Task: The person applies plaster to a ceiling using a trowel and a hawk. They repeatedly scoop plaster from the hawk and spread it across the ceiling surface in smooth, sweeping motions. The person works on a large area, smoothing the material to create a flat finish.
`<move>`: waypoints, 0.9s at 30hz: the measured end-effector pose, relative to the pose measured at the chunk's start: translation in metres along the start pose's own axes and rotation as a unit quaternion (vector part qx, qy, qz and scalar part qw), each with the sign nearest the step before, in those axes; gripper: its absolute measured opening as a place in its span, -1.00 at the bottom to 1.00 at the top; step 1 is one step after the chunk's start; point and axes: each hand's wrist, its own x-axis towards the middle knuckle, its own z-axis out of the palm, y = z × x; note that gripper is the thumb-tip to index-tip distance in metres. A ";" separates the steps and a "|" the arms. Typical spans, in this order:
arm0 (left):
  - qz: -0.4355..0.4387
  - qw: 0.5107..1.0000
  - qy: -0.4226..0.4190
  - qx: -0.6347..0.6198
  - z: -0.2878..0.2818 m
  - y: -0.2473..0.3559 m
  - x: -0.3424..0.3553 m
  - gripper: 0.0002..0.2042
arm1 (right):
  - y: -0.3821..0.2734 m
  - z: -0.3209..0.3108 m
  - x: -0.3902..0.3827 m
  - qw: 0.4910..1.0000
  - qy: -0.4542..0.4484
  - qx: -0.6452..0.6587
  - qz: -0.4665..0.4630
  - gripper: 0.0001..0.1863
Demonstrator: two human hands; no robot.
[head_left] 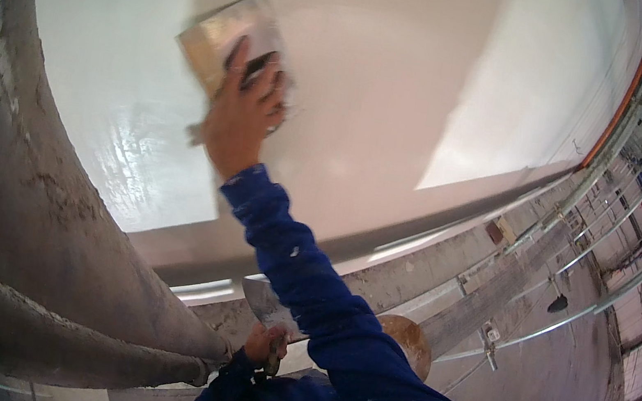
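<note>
My right hand (237, 126) reaches up to the pale wall (353, 97), its fingers wrapped round the grip of a plastering trowel (236, 22). The trowel's broad metal plate lies against or very near the wall; motion blurs it a little. Low down, close to my body, my left hand (259, 346) is closed on the dark handle of a putty knife (265, 304), blade upward. Part of that blade is hidden behind my right sleeve. Darker beige coating covers the middle of the wall, between glossy white patches at left and right.
A thick concrete beam (58, 128) curves along the left. Below the wall a plank (480, 299) runs beside metal scaffold tubes (560, 323) on the right. Partly behind my sleeve is a round tan thing (407, 345). A concrete floor (551, 384) lies far below.
</note>
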 end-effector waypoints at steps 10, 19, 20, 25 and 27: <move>-0.006 0.996 0.044 -0.071 0.009 0.002 -0.012 -0.75 | 0.108 -0.107 -0.050 0.690 -0.387 0.597 0.132 -0.64; 0.011 0.997 -0.066 -0.034 0.078 0.061 0.003 -0.73 | 0.253 -0.166 -0.148 0.596 -0.094 0.725 0.333 -0.49; 0.029 0.996 -0.073 -0.034 0.081 0.059 0.010 -0.73 | 0.257 -0.168 -0.154 0.592 -0.106 0.724 0.337 -0.48; 0.039 0.994 -0.099 -0.027 0.102 0.060 0.038 -0.70 | 0.304 -0.182 -0.183 0.843 -0.294 0.399 0.208 -0.43; 0.037 0.993 -0.107 -0.017 0.112 0.071 0.043 -0.75 | 0.320 -0.183 -0.188 0.798 -0.338 0.366 0.340 -0.39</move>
